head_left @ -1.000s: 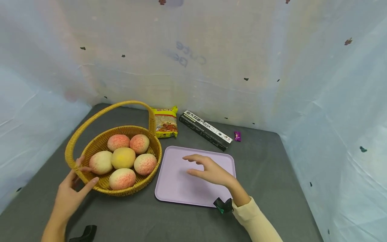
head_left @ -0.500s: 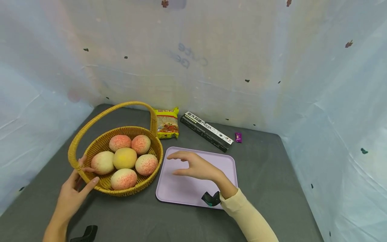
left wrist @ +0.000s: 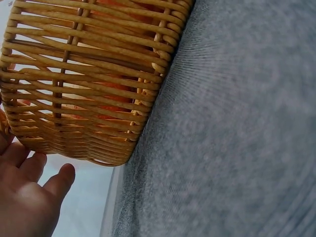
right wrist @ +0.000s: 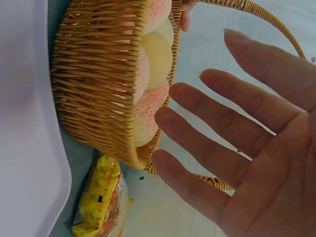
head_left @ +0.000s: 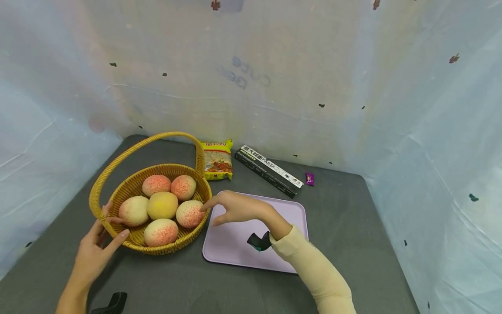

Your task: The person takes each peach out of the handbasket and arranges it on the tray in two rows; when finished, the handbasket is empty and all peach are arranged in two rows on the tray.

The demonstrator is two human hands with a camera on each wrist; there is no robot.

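A yellow wicker basket (head_left: 157,250) with a tall arched handle stands at the left of the table, holding several peaches. One is yellow (head_left: 162,205); the others are pale with red speckles, like the peach (head_left: 189,214) by the right rim. My left hand (head_left: 89,255) grips the basket's left rim near the handle's foot, fingers reaching over the edge. Above the lilac tray (head_left: 251,257), my right hand (head_left: 241,207) hovers with nothing in it, its fingers fairly straight in the right wrist view and its fingertips close to the basket's right rim.
Behind the basket lies a yellow noodle packet (head_left: 218,160). A long black pasta box (head_left: 268,171) sits at an angle beyond the tray, with a small purple wrapped sweet (head_left: 310,179) to its right. Pale sheeting (head_left: 282,78) encloses the grey table (head_left: 341,244) at back and sides.
From above the middle of the tray, my right hand has moved left to the basket's right rim. My left hand keeps its place on the basket, which stays put.
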